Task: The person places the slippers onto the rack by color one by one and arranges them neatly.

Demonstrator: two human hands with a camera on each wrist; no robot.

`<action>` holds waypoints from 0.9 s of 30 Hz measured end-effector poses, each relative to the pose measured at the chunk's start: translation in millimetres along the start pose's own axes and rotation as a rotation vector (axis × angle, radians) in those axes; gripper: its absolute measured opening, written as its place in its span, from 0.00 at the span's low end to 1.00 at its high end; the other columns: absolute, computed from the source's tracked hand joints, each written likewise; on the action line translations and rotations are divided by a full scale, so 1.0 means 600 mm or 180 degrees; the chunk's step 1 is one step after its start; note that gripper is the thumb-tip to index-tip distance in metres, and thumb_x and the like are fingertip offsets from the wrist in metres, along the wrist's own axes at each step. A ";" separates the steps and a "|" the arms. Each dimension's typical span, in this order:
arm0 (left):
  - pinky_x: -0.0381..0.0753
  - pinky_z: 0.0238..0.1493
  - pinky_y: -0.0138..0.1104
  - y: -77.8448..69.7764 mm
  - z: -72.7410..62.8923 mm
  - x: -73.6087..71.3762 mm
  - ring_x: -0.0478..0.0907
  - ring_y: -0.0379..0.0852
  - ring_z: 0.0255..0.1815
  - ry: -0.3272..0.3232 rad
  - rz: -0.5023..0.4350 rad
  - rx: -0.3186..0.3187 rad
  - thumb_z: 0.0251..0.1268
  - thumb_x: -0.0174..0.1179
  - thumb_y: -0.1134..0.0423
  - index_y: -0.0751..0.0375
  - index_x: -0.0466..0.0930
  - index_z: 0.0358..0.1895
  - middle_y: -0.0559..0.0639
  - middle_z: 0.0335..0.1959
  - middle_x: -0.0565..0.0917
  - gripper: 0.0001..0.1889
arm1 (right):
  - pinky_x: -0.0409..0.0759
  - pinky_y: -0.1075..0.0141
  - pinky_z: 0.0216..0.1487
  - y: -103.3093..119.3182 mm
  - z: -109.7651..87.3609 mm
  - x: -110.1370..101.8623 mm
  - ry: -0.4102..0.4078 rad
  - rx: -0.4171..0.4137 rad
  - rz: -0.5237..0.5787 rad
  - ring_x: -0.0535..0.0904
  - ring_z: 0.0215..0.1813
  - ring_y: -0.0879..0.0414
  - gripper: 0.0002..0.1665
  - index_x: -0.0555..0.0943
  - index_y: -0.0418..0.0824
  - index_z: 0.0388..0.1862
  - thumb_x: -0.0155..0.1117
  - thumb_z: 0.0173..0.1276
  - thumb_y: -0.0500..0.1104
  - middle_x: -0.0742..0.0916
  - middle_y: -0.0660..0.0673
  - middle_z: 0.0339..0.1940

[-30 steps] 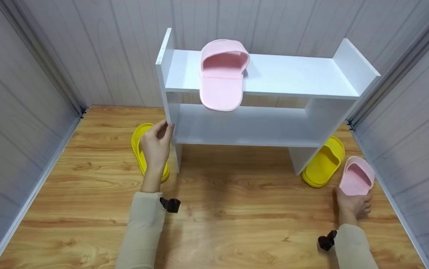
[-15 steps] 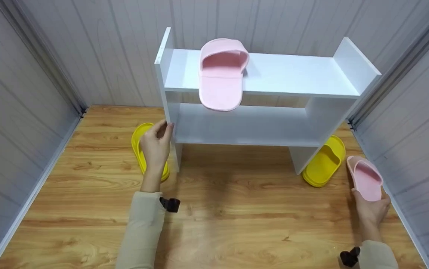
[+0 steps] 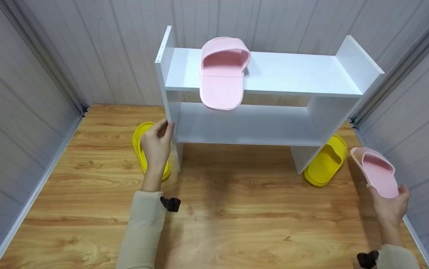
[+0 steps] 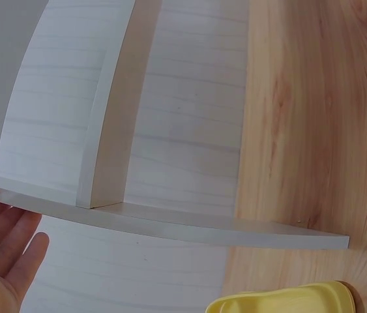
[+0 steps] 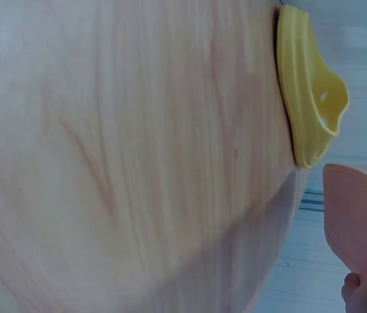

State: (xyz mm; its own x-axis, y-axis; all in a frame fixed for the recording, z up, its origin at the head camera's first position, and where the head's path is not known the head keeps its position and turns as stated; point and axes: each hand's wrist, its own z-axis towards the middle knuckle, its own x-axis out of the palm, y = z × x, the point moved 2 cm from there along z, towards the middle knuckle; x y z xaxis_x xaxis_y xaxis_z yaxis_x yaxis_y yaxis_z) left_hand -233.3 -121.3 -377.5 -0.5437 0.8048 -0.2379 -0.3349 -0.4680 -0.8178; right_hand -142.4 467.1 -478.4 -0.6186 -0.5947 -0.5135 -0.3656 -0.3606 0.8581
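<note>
My left hand pinches the left side panel of a white two-tier shelf between thumb and fingers. Off to the right, my right hand grips a pink slipper by its heel end, toe pointing away. That slipper is held above the floor, and its sole faces the right wrist camera. A second pink slipper lies on the shelf's top board, left of the middle, with its heel jutting over the front edge.
One yellow slipper sits on the wooden floor by the shelf's right leg. Another yellow slipper is partly hidden behind my left hand. Panelled walls close in on both sides and behind the shelf.
My right hand has lifted the pink slipper off the floor and carried it rightward, turning it so the toe points up-left. My left hand stays on the side panel.
</note>
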 end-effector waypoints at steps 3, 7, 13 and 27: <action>0.78 0.34 0.32 0.001 0.000 -0.001 0.79 0.45 0.33 -0.0014 -0.0003 0.0018 0.56 0.59 0.62 0.69 0.81 0.41 0.57 0.35 0.82 0.14 | 0.47 0.61 0.64 0.007 0.001 -0.009 0.0015 -0.0101 -0.0009 0.51 0.65 0.45 0.53 0.46 0.34 0.67 0.65 0.51 0.49 0.57 0.35 0.66; 0.78 0.34 0.33 0.001 0.000 0.000 0.80 0.45 0.33 -0.0001 -0.0027 0.0041 0.57 0.59 0.62 0.69 0.81 0.41 0.57 0.35 0.82 0.13 | 0.46 0.61 0.64 0.016 0.003 -0.023 0.0194 -0.0169 -0.0029 0.49 0.66 0.48 0.53 0.44 0.36 0.68 0.65 0.53 0.49 0.55 0.37 0.67; 0.78 0.33 0.32 0.002 0.001 0.000 0.79 0.43 0.31 0.0004 0.0016 0.0081 0.57 0.59 0.63 0.69 0.81 0.40 0.56 0.34 0.82 0.12 | 0.46 0.70 0.63 0.021 0.008 -0.047 0.0381 -0.0180 0.0172 0.48 0.65 0.57 0.50 0.44 0.39 0.68 0.64 0.55 0.45 0.54 0.40 0.68; 0.78 0.33 0.33 0.000 0.001 0.000 0.80 0.45 0.32 0.0006 -0.0003 0.0060 0.57 0.59 0.64 0.69 0.81 0.40 0.57 0.34 0.82 0.12 | 0.56 0.81 0.55 0.035 0.003 -0.109 0.1282 -0.0983 0.0418 0.53 0.63 0.63 0.42 0.46 0.45 0.69 0.57 0.61 0.33 0.60 0.48 0.65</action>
State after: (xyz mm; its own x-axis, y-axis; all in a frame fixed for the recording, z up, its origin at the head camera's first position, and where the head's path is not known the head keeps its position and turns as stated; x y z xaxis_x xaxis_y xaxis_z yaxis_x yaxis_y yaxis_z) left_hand -233.6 -121.5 -377.4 -0.5419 0.8060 -0.2382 -0.3498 -0.4740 -0.8081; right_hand -111.0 499.7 -426.9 -0.3069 -0.8564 -0.4152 -0.0431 -0.4233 0.9049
